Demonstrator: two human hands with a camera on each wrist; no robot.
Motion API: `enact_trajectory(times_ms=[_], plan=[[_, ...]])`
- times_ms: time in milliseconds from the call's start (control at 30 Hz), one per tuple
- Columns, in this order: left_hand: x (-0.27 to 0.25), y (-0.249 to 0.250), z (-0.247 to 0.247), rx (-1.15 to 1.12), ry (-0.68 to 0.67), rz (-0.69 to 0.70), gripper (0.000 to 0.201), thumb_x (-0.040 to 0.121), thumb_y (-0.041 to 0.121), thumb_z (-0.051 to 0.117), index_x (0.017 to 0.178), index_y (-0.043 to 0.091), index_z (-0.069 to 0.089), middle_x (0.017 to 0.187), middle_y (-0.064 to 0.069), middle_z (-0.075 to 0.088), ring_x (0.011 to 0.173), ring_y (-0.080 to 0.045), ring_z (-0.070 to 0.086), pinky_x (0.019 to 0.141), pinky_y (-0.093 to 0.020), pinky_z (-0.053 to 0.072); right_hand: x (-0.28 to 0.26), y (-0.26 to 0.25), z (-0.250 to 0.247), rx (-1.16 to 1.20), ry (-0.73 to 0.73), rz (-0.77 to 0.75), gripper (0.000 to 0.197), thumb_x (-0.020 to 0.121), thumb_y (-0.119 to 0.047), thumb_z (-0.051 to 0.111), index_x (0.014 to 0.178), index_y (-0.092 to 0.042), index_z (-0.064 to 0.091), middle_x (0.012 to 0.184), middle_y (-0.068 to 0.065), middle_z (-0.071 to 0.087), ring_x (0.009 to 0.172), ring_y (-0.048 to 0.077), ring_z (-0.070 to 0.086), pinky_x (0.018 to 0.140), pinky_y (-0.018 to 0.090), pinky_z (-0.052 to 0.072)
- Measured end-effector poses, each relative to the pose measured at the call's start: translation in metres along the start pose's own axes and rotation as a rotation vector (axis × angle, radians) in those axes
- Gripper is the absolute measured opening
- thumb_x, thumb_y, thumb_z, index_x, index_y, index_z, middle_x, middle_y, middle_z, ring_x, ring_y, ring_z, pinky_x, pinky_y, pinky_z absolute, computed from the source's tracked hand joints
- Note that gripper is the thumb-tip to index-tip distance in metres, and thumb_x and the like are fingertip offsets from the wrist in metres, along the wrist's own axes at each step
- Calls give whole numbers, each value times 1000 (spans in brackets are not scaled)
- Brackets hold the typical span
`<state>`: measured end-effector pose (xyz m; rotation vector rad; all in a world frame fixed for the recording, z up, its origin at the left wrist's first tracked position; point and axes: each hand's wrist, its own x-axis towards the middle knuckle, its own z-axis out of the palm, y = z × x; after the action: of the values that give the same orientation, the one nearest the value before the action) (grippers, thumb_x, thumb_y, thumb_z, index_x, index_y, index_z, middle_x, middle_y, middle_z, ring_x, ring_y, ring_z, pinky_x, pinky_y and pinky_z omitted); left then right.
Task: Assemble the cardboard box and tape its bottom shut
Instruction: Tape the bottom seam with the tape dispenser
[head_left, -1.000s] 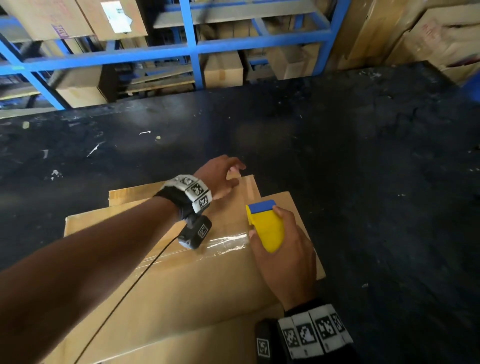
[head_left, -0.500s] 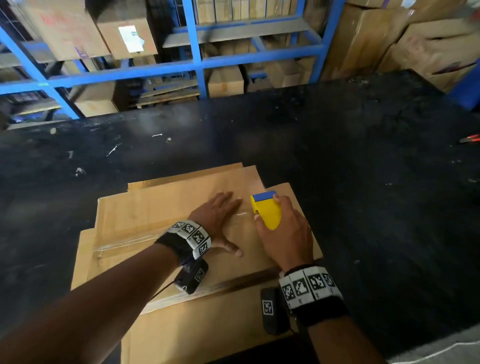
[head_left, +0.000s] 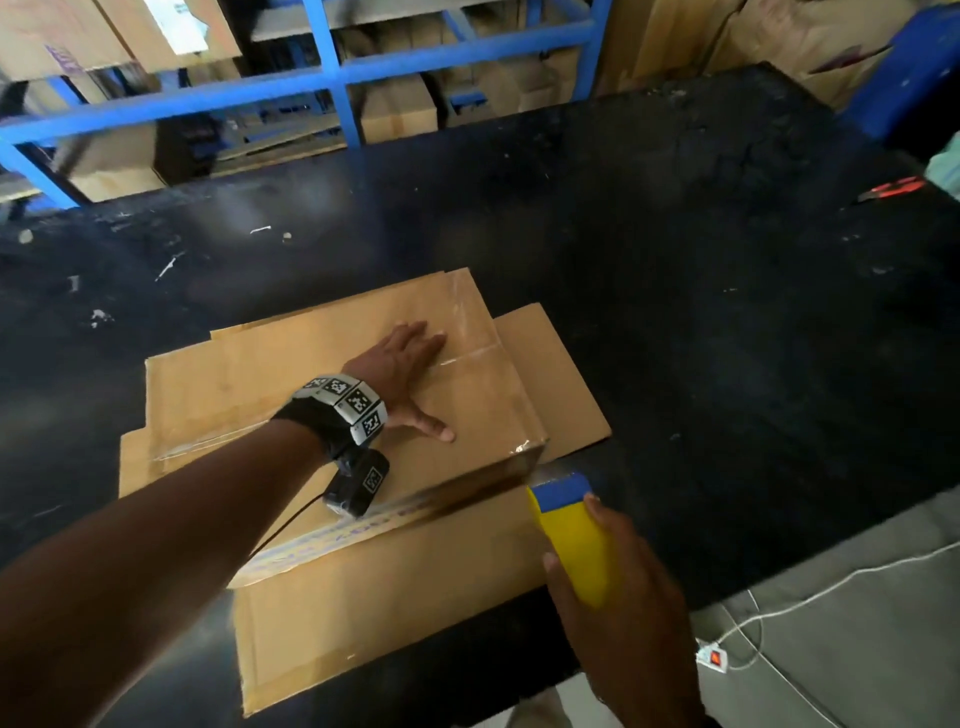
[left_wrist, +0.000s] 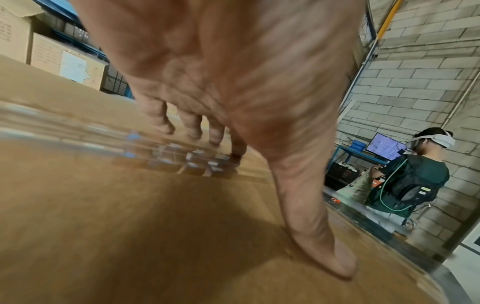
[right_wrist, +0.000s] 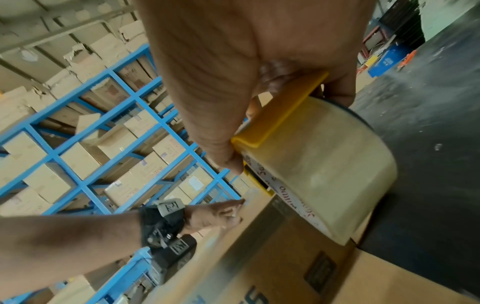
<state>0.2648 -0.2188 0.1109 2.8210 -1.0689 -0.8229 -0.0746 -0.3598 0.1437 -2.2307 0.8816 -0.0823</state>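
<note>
A brown cardboard box (head_left: 249, 384) stands bottom-up on the black table (head_left: 701, 322), its lower flaps splayed flat around it. Clear tape (head_left: 467, 332) runs across its top face. My left hand (head_left: 410, 374) lies flat on that face with fingers (left_wrist: 215, 135) spread and the thumb (left_wrist: 317, 242) pressed down. My right hand (head_left: 613, 587) grips a yellow and blue tape dispenser (head_left: 571, 535) by the box's near right corner. The right wrist view shows the dispenser's tape roll (right_wrist: 330, 164) against the box's side (right_wrist: 280, 263).
Blue metal shelving (head_left: 332, 67) stacked with cardboard boxes stands behind the table. A red-handled tool (head_left: 888, 189) lies at the table's far right. Past the near right edge, a white cable and switch (head_left: 711, 657) lie on the floor. Another person (left_wrist: 413, 174) stands off to the right.
My right hand has drawn the dispenser off the top face, back and down past the box's near right corner. The left hand has stayed pressed flat on the top.
</note>
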Motion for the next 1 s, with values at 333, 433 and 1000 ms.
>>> enact_trajectory(times_ms=[333,433,1000], plan=[[-30,44,13,-47,257,321,109,70,65,74,159,29,23,172,-5,9,159,-30,3,126,-54,17,38,8,29,-4,-129,47,63,84,-47,69,142,-37,45,110,2,62,101,21,62,79,32,49],[-42,83,42,-49,250,458,95,79,68,52,161,27,26,172,-3,13,159,-26,3,127,-52,14,50,11,36,10,-131,35,61,80,-52,65,137,-37,50,105,1,66,95,22,65,79,36,54],[-35,115,85,-44,386,342,74,95,54,40,162,28,21,173,-3,12,159,-25,1,128,-54,10,63,54,8,128,-147,50,56,79,-50,76,130,-37,54,108,-10,65,100,14,65,84,26,48]])
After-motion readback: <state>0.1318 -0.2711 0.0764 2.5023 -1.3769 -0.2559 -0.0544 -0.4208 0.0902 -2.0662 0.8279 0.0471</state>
